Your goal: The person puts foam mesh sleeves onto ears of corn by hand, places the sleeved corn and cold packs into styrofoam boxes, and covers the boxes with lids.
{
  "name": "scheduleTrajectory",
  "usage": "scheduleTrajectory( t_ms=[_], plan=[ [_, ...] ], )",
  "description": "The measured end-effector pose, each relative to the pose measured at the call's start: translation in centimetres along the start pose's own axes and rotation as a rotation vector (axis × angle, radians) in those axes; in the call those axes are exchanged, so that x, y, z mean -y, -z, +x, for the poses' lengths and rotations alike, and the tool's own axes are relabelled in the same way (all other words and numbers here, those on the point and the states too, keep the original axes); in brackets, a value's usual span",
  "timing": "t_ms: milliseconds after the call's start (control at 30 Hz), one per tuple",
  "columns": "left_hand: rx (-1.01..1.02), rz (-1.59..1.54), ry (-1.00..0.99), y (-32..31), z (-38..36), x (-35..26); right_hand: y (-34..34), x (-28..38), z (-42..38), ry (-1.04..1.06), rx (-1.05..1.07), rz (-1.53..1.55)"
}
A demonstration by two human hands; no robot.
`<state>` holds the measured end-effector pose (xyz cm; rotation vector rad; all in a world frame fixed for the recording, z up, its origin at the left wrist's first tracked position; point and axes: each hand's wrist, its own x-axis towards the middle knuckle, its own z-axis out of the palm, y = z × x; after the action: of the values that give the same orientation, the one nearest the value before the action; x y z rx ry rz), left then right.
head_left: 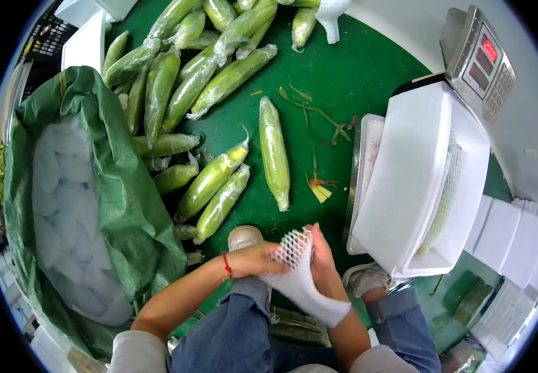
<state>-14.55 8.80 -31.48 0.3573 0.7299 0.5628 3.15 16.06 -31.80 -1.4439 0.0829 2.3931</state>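
Note:
My left hand (pixel 256 258), with a red cord at its wrist, has its fingers closed on the left side of a white foam net sleeve (pixel 303 283). My right hand (pixel 323 256) grips the sleeve's other side near its upper end, where the mesh is stretched wide. The sleeve's lower end hangs over my right forearm. Beyond my hands, a film-wrapped ear of corn (pixel 274 155) lies by itself on the green table (pixel 343 68). Two more wrapped ears of corn (pixel 213 180) lie to its left.
Many wrapped corn ears (pixel 182 81) are piled at the back left. A green sack (pixel 135 205) of clear ice-like packs (pixel 73 211) stands on the left. On the right, a white foam box (pixel 399 168) holding a netted ear sits on a scale (pixel 483 68). Husk scraps (pixel 320 186) lie between.

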Motion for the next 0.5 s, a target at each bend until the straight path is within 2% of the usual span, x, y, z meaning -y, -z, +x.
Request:
scheduleTrajectory(
  t_ms=[33,67,100,133,167,200,233,267,333,367,400,433,500],
  plan=[
    [-0.163,0.029,-0.166,0.9,0.7,0.3,0.1,0.1,0.3,0.057,0.007,-0.114],
    [-0.35,0.043,-0.263,2.7,1.5,0.2,0.7,1.5,0.6,0.23,0.235,-0.517],
    [-0.539,0.052,-0.361,4.4,2.1,-1.0,6.9,0.2,5.4,0.409,0.224,-1.022],
    [-0.802,0.434,-0.423,5.3,2.7,-2.9,2.9,1.5,5.3,0.637,0.113,-1.146],
    [-1.05,0.83,-0.48,5.6,3.3,-4.6,2.0,2.3,7.4,0.685,0.022,-1.079],
    [-1.091,0.701,-0.534,6.1,4.8,-4.6,-0.4,3.5,7.9,0.731,0.008,-1.178],
    [-1.128,0.574,-0.589,6.8,6.2,-4.5,-1.5,3.1,9.8,0.698,0.135,-0.876],
    [-1.113,0.556,-0.384,6.4,6.0,-5.4,-0.9,2.4,13.0,0.732,0.124,-0.986],
    [-1.067,0.553,-0.592,5.5,4.3,-6.5,-3.0,2.3,12.1,0.655,0.214,-0.767],
    [-1.049,0.537,-0.68,4.5,3.1,-6.3,-6.3,2.6,6.9,0.52,0.302,-0.446],
    [-0.926,0.329,-0.634,3.2,1.7,-6.1,-6.8,2.1,5.0,0.609,0.25,-0.546],
    [-0.859,0.251,-0.586,1.3,-0.3,-6.7,-7.4,1.8,2.1,0.581,0.284,-0.471],
    [-0.797,0.283,-0.485,-0.9,-2.6,-6.2,-7.5,0.8,-1.3,0.71,0.111,-0.786]
  ],
)
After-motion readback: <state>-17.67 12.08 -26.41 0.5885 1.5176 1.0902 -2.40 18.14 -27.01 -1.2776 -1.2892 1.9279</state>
